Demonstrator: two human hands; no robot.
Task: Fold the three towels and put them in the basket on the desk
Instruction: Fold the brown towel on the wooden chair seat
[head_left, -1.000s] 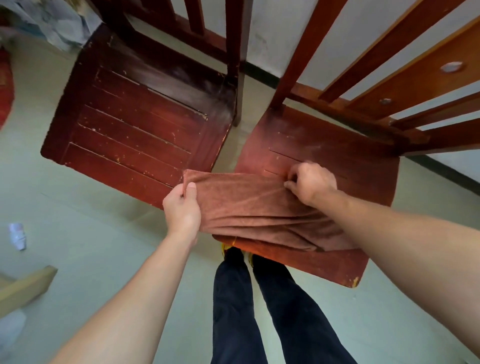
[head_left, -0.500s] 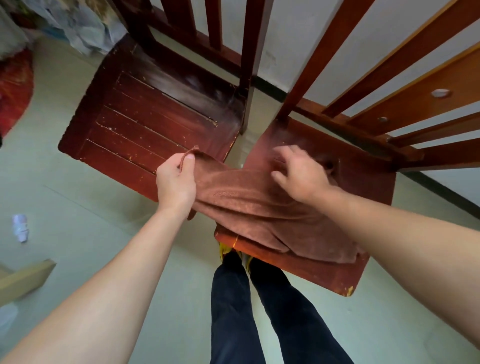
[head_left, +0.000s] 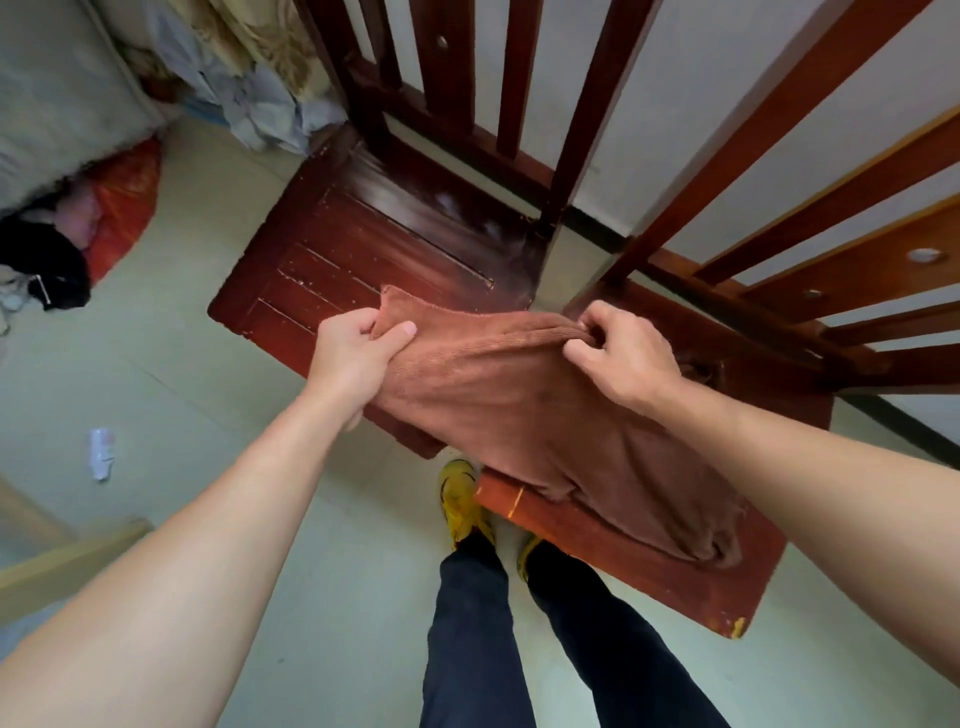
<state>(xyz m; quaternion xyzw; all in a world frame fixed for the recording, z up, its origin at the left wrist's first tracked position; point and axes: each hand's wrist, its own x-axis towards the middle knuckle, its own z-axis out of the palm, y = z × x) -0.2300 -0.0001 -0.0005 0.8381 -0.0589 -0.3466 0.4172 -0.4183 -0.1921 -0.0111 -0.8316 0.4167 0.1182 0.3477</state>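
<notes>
A brown towel (head_left: 524, 410) drapes over the right chair seat (head_left: 675, 587) at five o'clock. The left hand (head_left: 358, 353) and right hand (head_left: 618, 358) pinch its top corners; keeping that edge taut should fold it cleanly.

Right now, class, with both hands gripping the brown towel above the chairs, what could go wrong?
1. The brown terry towel's lower end trails over the red wooden chair seat's front edge; it may slide off onto the floor.
2. The left hand and right hand pinch bunched cloth, so the fold may come out uneven.
</notes>
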